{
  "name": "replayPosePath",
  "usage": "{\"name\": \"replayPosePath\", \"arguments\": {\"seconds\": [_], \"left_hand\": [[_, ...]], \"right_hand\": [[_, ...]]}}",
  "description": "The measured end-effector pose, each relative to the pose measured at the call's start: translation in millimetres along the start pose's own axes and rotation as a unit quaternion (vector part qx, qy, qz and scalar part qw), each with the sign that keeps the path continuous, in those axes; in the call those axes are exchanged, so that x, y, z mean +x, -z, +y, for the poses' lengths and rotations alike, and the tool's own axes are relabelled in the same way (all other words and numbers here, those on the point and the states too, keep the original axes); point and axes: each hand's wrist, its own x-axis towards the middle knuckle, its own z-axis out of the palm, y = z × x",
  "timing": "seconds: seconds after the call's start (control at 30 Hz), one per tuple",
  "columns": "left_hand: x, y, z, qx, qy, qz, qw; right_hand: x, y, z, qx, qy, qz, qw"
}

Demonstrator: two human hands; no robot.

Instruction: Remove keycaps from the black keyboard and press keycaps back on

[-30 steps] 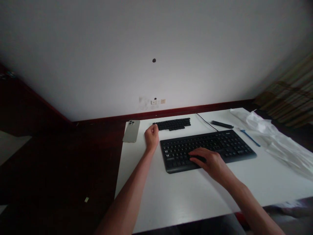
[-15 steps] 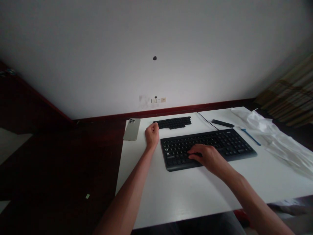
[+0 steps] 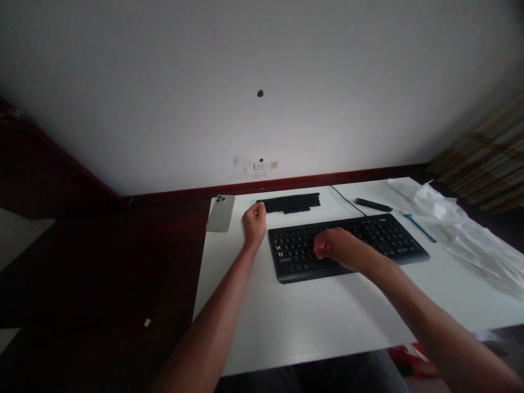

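Note:
A black computer keyboard (image 3: 395, 240) lies on the white table, with a few bare key spots showing at its left end. Over its middle-left part is my right hand (image 3: 338, 246), fingers curled in and pressed together; whatever they may hold is hidden. My left hand (image 3: 254, 222) rests closed on the table left of the keyboard, and I cannot see inside the fist. Just beyond that fist lies a flat group of black keycaps (image 3: 291, 203) set out in rows, its left end close to my knuckles.
A phone (image 3: 221, 214) lies face down at the table's left corner. To the right are a thin black bundle (image 3: 372, 205), a blue stick-like tool (image 3: 421, 228) and crumpled white plastic (image 3: 470, 234). The keyboard's cable (image 3: 347, 202) runs to the back edge.
My right hand has turned and curled its fingers tighter over the keyboard, with its forearm moving slightly up. My left hand has stayed in place.

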Motion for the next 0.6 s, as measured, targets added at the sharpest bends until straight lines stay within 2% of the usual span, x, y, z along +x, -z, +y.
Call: {"name": "replayPosePath", "arguments": {"seconds": [0.13,0.37,0.6], "left_hand": [[-0.4,-0.2,-1.6,-0.002,-0.006,-0.001,1.0],[-2.2,-0.3,0.2,-0.008,-0.01,-0.004,1.0],[-2.7,-0.3,1.4,-0.004,-0.005,-0.004,1.0]], "right_hand": [[5.2,12.6,-19.8,-0.09,-0.057,-0.03,0.994],[10.6,26.4,-49.9,-0.174,-0.054,-0.082,0.98],[11.6,21.3,-44.1,-0.169,-0.044,-0.067,0.982]]}}
